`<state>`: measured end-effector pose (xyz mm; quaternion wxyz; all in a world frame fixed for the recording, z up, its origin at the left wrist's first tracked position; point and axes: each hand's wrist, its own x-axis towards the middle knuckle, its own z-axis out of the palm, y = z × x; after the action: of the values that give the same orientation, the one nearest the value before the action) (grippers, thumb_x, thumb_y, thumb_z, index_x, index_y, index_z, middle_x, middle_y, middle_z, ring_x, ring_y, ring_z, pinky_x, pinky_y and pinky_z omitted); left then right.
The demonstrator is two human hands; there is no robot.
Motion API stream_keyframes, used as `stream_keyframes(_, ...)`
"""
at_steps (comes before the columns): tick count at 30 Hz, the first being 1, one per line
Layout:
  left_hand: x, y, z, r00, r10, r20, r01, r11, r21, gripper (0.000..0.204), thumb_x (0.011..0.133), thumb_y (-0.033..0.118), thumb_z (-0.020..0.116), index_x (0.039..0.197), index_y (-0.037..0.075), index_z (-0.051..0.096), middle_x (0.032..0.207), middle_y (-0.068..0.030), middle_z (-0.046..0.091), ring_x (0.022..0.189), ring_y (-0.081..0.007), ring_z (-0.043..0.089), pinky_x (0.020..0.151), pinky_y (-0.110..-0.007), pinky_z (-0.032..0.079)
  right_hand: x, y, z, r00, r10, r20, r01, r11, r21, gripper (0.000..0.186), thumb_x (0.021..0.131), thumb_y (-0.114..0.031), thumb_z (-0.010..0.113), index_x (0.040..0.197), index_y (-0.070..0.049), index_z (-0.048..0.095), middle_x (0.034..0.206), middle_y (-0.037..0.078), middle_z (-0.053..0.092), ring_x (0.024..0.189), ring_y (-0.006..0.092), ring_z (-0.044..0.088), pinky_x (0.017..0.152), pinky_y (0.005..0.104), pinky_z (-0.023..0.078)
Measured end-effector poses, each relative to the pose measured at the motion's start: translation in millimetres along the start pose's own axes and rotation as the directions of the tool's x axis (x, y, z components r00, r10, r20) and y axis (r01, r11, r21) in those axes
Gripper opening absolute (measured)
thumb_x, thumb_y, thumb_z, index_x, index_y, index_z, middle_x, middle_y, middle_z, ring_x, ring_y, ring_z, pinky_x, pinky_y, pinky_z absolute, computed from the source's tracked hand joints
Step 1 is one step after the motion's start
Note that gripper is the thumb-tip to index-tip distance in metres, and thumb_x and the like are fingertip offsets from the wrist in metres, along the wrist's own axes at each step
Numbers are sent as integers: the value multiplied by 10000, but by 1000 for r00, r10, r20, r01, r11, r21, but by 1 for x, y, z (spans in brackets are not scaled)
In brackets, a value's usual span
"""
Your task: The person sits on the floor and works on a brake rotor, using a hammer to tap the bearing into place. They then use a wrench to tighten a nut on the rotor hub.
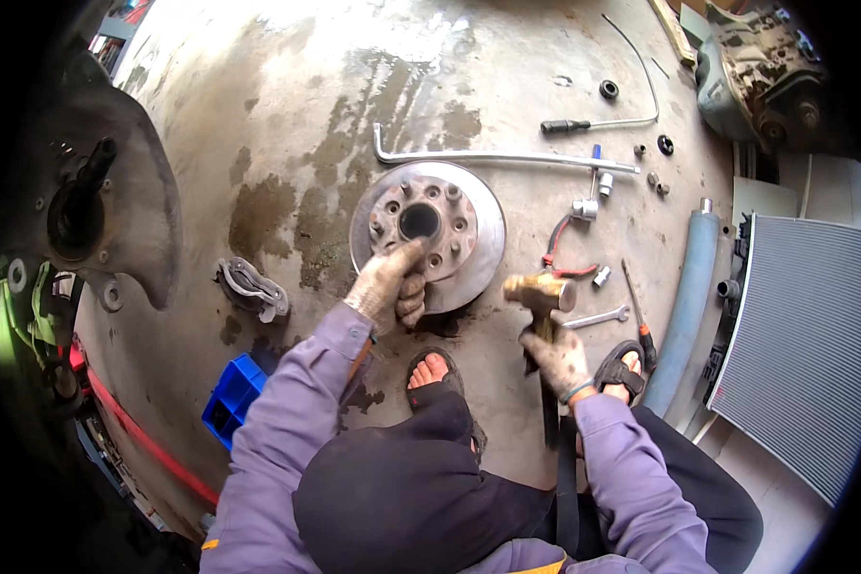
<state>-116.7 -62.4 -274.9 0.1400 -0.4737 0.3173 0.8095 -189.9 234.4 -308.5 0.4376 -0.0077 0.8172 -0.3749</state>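
Brake disc (pixel 450 241) is set on the concrete floor (pixel 301 115), mid-view, ahead of the feet, hub hole and studs facing up; whether it sits quite level cannot be told.

Far left: a large dark metal shield (pixel 143 191) is seen, a shaft standing out from it. Then a blue box (pixel 247 371) and a metal bracket (pixel 252 290), both well apart from the disc.

Centre: left grip (pixel 385 282) is laid over the disc's near-left part, fingers curled, thumb by the hub hole. Whether anything small is pinched there cannot be told. Left foot (pixel 437 371), in an open sandal, is placed near the disc's near edge. Bent bar (pixel 507 155) is laid beyond the disc.

Right of centre: hammer (pixel 540 292), brass-coloured head, is clasped by its handle in the right grip (pixel 560 356); head held apart from the disc. Pliers (pixel 551 251), spanner (pixel 598 317) and screwdriver (pixel 647 342) are scattered around. Far right: tube (pixel 684 316), radiator (pixel 799 325).

Step judged to be hammer work at the hub. Blows best kept short and square; disc to be steadied from its rim, fingers kept outside the swing, toes drawn back.

Writing: none can be read; no brand made out.
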Motion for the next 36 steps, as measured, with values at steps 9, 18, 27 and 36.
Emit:
stream_keyframes(9, -36, 47, 30, 996, -12, -89, 3, 995, -102, 291, 1071, 373, 500, 874, 168, 559, 500, 83, 274, 337, -88, 237, 325, -300, 205, -31, -174, -104, 814, -490, -312, 547, 827, 130, 418, 992, -335, 672, 1200, 28, 659, 850, 152, 688, 784, 271, 692, 754, 421, 594)
stream_keyframes(18, -45, 68, 25, 915, 156, -371, -138, 988, 75, 217, 986, 350, 575, 866, 177, 523, 569, 79, 330, 426, -84, 275, 413, -289, 246, 17, -120, -80, 994, -97, -57, 105, 980, 168, 292, 963, -298, 675, 962, -6, 682, 655, 59, 598, 551, 166, 580, 539, 364, 516)
stream_keyframes(27, -89, 69, 32, 913, 31, -406, 85, 961, 265, 196, 984, 330, 541, 877, 171, 505, 584, 39, 363, 429, -105, 302, 403, -296, 245, 18, -168, -119, 978, -197, -63, 205, 963, 174, 227, 919, -212, 692, 1000, 0, 692, 702, 28, 623, 660, 90, 620, 564, 272, 512)
stream_keyframes(36, -151, 63, 45, 973, 35, -228, 59, 917, 394, 153, 995, 176, 604, 1071, 46, 631, 679, -32, 556, 469, -112, 474, 412, -288, 371, 34, -175, -74, 898, -267, 348, 336, 929, -154, 158, 950, -215, 632, 868, -90, 682, 703, 70, 590, 679, 206, 619, 654, 413, 515)
